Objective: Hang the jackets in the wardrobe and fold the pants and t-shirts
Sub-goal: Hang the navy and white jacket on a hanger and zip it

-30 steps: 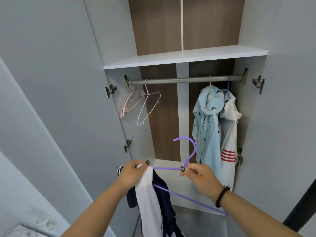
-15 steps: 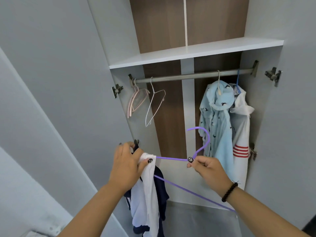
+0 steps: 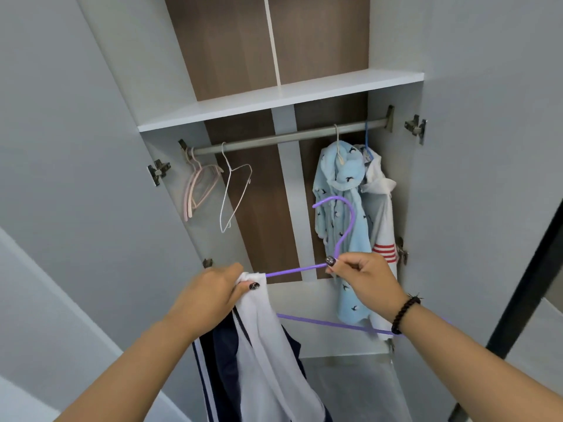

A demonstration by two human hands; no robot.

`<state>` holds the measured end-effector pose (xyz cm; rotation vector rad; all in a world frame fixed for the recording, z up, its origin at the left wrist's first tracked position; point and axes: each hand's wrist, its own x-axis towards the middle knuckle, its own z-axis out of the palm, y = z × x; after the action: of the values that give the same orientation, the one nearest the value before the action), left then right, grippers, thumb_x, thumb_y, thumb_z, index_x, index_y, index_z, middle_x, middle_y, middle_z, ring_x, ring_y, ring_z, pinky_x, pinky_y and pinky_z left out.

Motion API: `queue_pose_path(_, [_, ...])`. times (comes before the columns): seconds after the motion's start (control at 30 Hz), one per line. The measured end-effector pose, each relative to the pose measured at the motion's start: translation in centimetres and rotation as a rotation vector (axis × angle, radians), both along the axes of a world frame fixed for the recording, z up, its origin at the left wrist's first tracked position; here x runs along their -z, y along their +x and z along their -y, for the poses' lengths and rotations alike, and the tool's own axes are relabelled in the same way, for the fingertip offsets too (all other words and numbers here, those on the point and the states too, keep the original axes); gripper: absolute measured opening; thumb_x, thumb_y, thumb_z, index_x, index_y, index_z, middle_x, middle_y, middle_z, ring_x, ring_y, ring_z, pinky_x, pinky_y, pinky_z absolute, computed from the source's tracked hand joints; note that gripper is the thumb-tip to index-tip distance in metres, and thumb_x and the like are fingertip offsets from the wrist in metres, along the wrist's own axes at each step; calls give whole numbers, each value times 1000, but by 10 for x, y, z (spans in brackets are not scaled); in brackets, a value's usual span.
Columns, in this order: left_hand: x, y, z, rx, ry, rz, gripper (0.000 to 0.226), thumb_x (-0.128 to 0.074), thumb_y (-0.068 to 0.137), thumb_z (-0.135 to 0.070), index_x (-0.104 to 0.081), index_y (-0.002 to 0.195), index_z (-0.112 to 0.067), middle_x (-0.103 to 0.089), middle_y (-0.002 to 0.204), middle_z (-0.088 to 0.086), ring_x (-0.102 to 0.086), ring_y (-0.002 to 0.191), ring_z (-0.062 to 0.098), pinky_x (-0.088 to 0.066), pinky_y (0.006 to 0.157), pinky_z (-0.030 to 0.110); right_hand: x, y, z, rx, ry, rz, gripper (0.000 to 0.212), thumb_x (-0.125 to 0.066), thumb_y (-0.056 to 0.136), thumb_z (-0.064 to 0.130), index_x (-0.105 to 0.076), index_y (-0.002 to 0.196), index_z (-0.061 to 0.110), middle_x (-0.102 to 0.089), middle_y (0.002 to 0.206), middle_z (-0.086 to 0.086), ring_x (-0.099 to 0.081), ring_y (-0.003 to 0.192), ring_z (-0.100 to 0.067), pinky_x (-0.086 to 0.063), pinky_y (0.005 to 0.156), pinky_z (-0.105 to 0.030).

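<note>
I stand at the open wardrobe. My right hand (image 3: 364, 280) pinches the neck of a purple hanger (image 3: 342, 229), whose hook points up below the rail. My left hand (image 3: 213, 292) grips the shoulder of a navy and white jacket (image 3: 262, 354) at the hanger's left arm; the jacket droops down from there. The grey hanging rail (image 3: 274, 138) runs above. On its right end hang a light blue bird-print jacket (image 3: 341, 214) and a white jacket with red stripes (image 3: 382, 236).
Pink hangers (image 3: 198, 187) and a white wire hanger (image 3: 233, 193) hang bare at the rail's left end. A white shelf (image 3: 274, 99) sits just above the rail. Grey doors (image 3: 76, 147) stand open on both sides, with hinges (image 3: 416, 127) jutting inward.
Both hands have risen toward the rail with the purple hanger and the jacket. My left hand has kept its grip on the jacket's shoulder at the hanger's left arm.
</note>
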<state>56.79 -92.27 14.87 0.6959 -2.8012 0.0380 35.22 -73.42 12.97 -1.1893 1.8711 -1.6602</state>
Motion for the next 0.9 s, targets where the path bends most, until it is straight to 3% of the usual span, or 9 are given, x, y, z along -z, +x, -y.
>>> queue_pose_path(0.13, [-3,-27,-26,76,73,44,37,-34,97,-53,-22,70,-30,-40,66,-10,-41,58,11,-33,56,30,0,3,-8,19,11,1,27,-62,90,16,-72,67,25,-41,48,4,-32,44,-3,-30,48,-13])
queue_pose_path(0.27, [-3,-42,-38,84,39,-83,59,-10,80,-82,-28,66,-28,-44,58,-7,-46,55,13,-36,52,28,1,2,-17,51,-14,22,25,-62,90,13,-73,68,19,-48,46,9,-38,46,-3,-34,51,-14])
queue_pose_path(0.33, [1,-46,-39,67,76,-197,66,-20,73,-89,-31,59,-25,-43,51,-4,-45,50,15,-36,49,30,0,1,-20,60,-19,-32,28,-64,89,18,-70,62,24,-44,46,9,-35,47,-5,-34,52,-19])
queue_pose_path(0.43, [1,-52,-38,78,154,-305,58,-39,74,-77,-32,55,-23,-40,46,-4,-39,46,14,-31,46,26,-5,-3,-23,100,-29,-194,36,-64,88,22,-59,55,33,-45,49,9,-38,50,-6,-38,54,-23])
queue_pose_path(0.53, [-6,-54,-34,103,230,-382,55,-50,77,-69,-34,54,-22,-36,46,-6,-36,45,13,-26,44,21,-12,-10,-30,212,-173,-450,13,-61,88,15,-71,84,23,-64,80,8,-55,78,0,-46,75,-15])
queue_pose_path(0.63, [-18,-50,-28,54,322,-523,50,-68,85,-46,-38,55,-19,-35,44,-9,-32,42,9,-24,42,18,-19,-30,-41,567,-387,-711,26,-59,83,13,-64,107,5,-47,120,-9,-45,115,-15,-34,103,-21])
queue_pose_path(0.7, [-26,-46,-22,5,368,-627,52,-71,85,-40,-37,54,-15,-28,43,-10,-26,42,8,-20,42,17,-23,-45,-49,764,-511,-591,36,-60,77,3,-55,113,-2,-36,125,-14,-38,122,-15,-33,105,-26])
queue_pose_path(0.8, [-42,-42,-17,-35,421,-746,65,-65,75,-57,-38,58,0,-24,49,-11,-23,47,8,-18,44,19,-19,-56,-49,929,-622,-399,41,-60,76,-2,-47,115,-5,-33,125,-11,-36,121,-9,-38,97,-41])
queue_pose_path(0.9, [-53,-43,-18,-45,423,-783,65,-72,81,-47,-40,59,6,-25,49,-11,-25,47,8,-19,44,18,-6,-46,-28,826,-632,-159,39,-57,84,16,-44,120,14,-38,123,-3,-48,108,-19,-43,89,-34])
